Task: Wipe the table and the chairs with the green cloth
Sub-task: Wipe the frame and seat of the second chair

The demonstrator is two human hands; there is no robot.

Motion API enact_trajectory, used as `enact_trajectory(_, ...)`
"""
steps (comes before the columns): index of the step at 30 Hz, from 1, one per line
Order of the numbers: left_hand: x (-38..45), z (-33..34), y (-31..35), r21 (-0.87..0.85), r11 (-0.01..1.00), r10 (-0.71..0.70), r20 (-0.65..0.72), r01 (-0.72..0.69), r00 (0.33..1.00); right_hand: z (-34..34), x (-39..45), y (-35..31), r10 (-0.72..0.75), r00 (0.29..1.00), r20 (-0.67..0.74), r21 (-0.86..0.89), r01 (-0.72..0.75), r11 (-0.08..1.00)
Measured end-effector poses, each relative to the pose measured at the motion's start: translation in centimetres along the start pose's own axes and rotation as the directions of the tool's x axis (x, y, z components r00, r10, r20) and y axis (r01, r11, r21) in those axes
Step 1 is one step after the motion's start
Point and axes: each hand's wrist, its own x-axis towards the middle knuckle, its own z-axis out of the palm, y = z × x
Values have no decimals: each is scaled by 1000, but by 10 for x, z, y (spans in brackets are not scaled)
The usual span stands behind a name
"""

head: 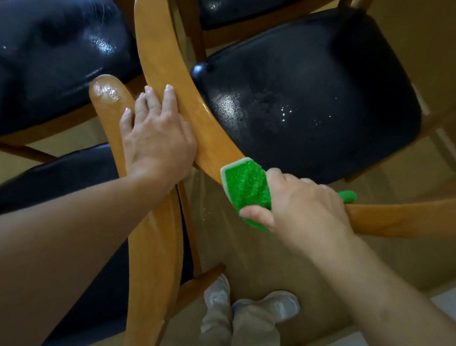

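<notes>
Right hand (304,206) grips the green cloth (247,188), fingers curled over its top and thumb pinching its lower edge; the cloth is wrapped over the curved wooden top rail (175,67) of the near chair, at the point where the rail bends toward the right edge of the view. A small green corner of the cloth shows beyond the knuckles, lying against the rail. Left hand (157,137) lies flat with straight, slightly spread fingers, bridging two rails: its fingertips rest on the same top rail further along, and its palm covers the end of a second chair's rail (155,249) that runs down toward the bottom of the view. That second rail's rounded tip shows a wet, glossy patch just beside the little finger. Black padded seat (322,98) of the near chair sits beyond the rail, with shiny spots and pale specks on its surface. Further black seats (48,49) appear at left and top. Below, pale trousers and light shoes (279,305) stand on a tan floor (269,258).
</notes>
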Motion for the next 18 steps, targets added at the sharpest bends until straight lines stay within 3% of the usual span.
enact_trajectory(2, 0, 0, 0, 4, 1000, 2, 0, -2, 1000, 7, -9, -8, -38, 990, -133, -132, 20, 991)
enact_trajectory(4, 0, 1, -1, 5, 1000, -8, 4, 8, 1000, 13, -8, -19, 5, 982, -191, -152, -34, 988)
enact_trajectory(7, 0, 2, -4, -25, 1000, -12, 4, 12, 1000, 20, 2, -29, 37, 974, -225, -153, -73, 986)
enact_trajectory(13, 1, 2, -5, -113, 994, -16, -14, 15, 1000, 21, 12, -36, -12, 957, -291, -27, 4, 1000)
enact_trajectory(18, -1, 4, -5, -147, 989, -17, -46, 10, 999, 21, 43, -77, 33, 932, -361, -107, -77, 991)
